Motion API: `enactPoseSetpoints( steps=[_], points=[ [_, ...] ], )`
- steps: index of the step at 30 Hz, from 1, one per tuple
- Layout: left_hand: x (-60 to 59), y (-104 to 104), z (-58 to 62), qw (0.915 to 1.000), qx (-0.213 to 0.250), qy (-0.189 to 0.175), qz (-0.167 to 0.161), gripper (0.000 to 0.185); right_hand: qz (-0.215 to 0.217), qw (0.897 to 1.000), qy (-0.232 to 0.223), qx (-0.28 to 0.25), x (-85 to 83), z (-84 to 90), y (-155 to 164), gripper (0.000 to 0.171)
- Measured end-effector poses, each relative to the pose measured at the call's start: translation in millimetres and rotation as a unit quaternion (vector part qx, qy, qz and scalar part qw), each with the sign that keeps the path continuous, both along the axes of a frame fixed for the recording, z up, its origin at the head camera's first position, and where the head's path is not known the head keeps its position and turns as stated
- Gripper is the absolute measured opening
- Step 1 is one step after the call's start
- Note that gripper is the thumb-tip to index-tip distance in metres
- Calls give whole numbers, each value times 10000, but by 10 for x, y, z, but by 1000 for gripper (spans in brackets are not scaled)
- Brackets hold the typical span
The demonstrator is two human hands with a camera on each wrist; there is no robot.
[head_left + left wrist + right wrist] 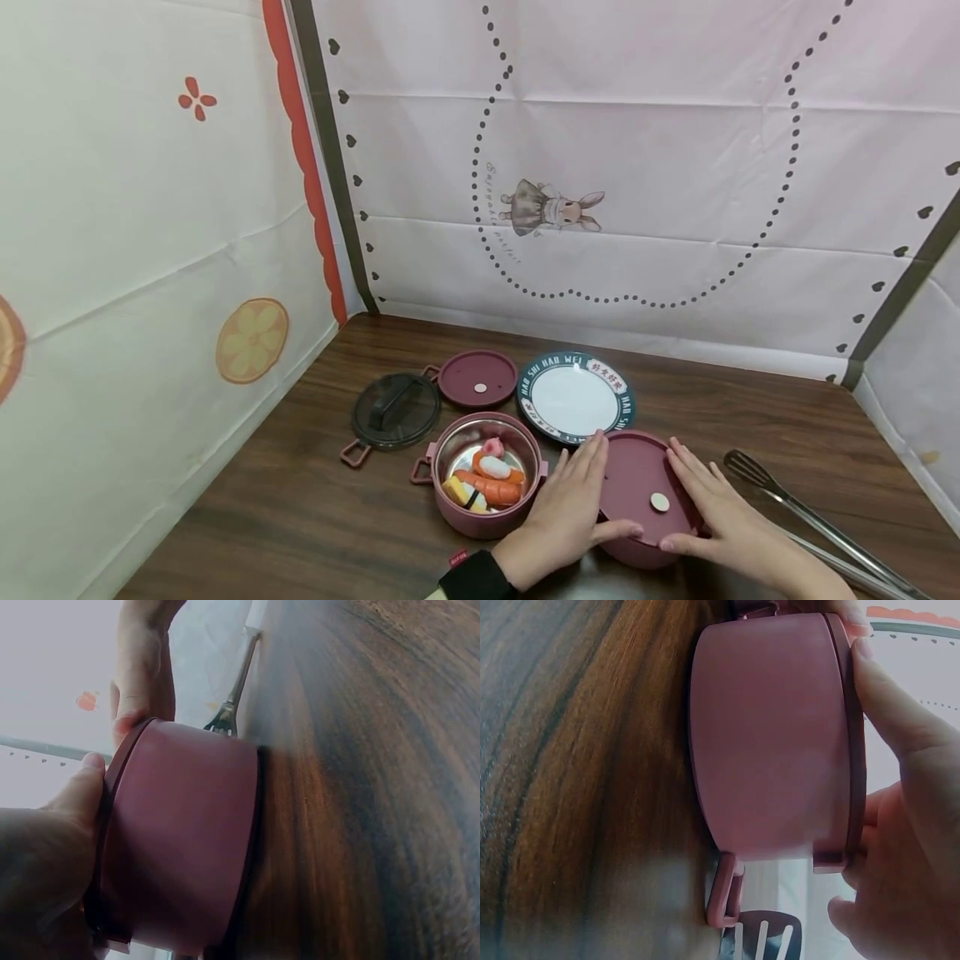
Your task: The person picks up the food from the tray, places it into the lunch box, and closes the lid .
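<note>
Nearest, a black cuff circles the person's left wrist. Beyond it, the left hand and right hand lie on opposite sides of the burgundy lid, fingers spread straight along its edge and thumbs near its close rim, apart from each other; neither hand pinches anything. The lid sits on a burgundy pot, which stands on the wooden table. Right of it lies a slotted metal utensil, its handle running toward the near right corner. Left of the hands stands an open pot holding an orange toy shrimp, a yellow piece and other toy food. Farther back are a dark see-through lid with a pink loop, a white plate with a teal lettered rim, and a round burgundy lid-like disc. Behind everything hangs a pale cloth printed with a rabbit.
</note>
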State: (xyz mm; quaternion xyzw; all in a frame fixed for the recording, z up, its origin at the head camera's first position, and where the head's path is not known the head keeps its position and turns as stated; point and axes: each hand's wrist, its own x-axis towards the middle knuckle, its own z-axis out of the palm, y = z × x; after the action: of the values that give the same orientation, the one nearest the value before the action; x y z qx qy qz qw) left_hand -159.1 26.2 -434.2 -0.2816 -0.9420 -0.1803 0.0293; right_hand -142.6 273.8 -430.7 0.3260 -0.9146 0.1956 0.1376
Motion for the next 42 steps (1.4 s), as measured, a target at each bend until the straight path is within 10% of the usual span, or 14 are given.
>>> enactPoseSetpoints(
  steps=[9,42],
  points=[
    [19,-59,-8,9951,-987,96,-70,96,-250,9988,-423,9,2,-17,-51,99],
    [34,-27,50,9928,-1175,235,-80,95,-180,9998,-35,-95,34,-70,-30,97]
  ],
)
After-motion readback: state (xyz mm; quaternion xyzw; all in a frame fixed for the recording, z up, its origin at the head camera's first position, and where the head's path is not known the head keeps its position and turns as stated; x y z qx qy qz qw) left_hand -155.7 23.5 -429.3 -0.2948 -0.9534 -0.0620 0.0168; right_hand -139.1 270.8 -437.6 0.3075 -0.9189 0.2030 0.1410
